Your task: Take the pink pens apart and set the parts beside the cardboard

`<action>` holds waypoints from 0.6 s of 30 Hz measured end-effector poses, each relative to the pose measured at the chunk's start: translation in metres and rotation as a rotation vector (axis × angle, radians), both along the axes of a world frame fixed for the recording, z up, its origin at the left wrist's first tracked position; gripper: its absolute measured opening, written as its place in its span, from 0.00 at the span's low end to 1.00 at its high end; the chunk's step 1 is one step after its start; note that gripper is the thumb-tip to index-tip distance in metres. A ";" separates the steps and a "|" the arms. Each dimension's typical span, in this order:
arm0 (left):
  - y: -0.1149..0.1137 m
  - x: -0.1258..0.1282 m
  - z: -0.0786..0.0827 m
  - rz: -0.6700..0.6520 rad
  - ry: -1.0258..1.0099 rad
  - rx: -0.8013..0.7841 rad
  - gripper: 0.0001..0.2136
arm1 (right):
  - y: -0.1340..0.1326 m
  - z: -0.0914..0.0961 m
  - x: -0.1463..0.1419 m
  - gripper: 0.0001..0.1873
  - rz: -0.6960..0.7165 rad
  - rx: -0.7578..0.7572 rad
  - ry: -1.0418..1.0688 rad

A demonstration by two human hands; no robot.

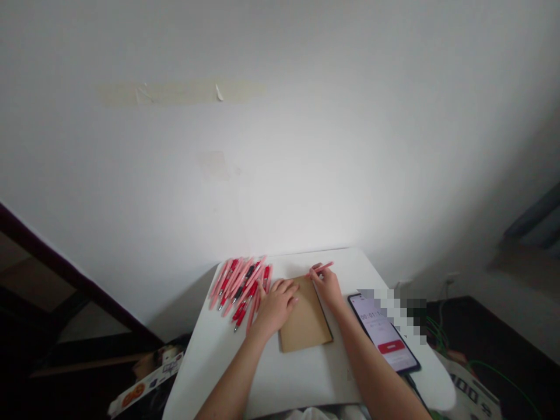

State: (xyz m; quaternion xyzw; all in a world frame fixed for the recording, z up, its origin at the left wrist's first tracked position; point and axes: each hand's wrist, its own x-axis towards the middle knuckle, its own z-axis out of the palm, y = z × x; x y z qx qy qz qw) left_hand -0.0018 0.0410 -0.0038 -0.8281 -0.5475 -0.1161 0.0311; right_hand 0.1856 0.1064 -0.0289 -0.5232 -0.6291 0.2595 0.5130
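Note:
A brown-covered notebook (306,324) lies on the white table (306,382) in front of me. My left hand (276,306) rests with its fingers spread over the notebook's upper left part, its thumb close to the pens. Pinched in my right hand (327,286) is a pink pen (326,266), held at the notebook's top right corner and tilted so that one end points up to the right. To the left of my left hand lies a loose pile of pens (240,286), mostly pink, with some red and black ones among them.
A phone (382,332) showing a running-time display lies to the right of my right forearm. Behind the table's far edge rises a white wall (306,175). A box (146,385) stands low at the left, and green cables (437,332) hang at the right.

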 end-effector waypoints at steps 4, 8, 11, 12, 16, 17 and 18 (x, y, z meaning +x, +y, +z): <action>0.000 0.002 -0.001 -0.001 -0.025 0.003 0.17 | -0.002 0.005 -0.002 0.17 0.017 0.010 -0.020; 0.000 0.003 -0.003 0.012 -0.017 0.011 0.17 | -0.001 0.007 -0.003 0.17 0.020 0.007 -0.039; 0.001 0.003 -0.005 0.017 -0.007 0.005 0.18 | -0.001 0.007 -0.003 0.17 0.011 -0.003 -0.045; 0.001 0.003 -0.005 0.014 -0.008 0.005 0.18 | -0.001 0.007 -0.003 0.17 0.004 -0.005 -0.045; 0.001 0.002 -0.004 0.008 -0.006 0.010 0.18 | 0.000 0.005 -0.002 0.18 -0.024 -0.002 -0.039; 0.001 0.002 -0.004 0.008 -0.005 0.010 0.18 | 0.000 0.005 -0.002 0.18 -0.030 0.000 -0.038; 0.001 0.002 -0.003 0.007 -0.006 0.010 0.17 | 0.001 0.004 -0.002 0.18 -0.037 0.001 -0.038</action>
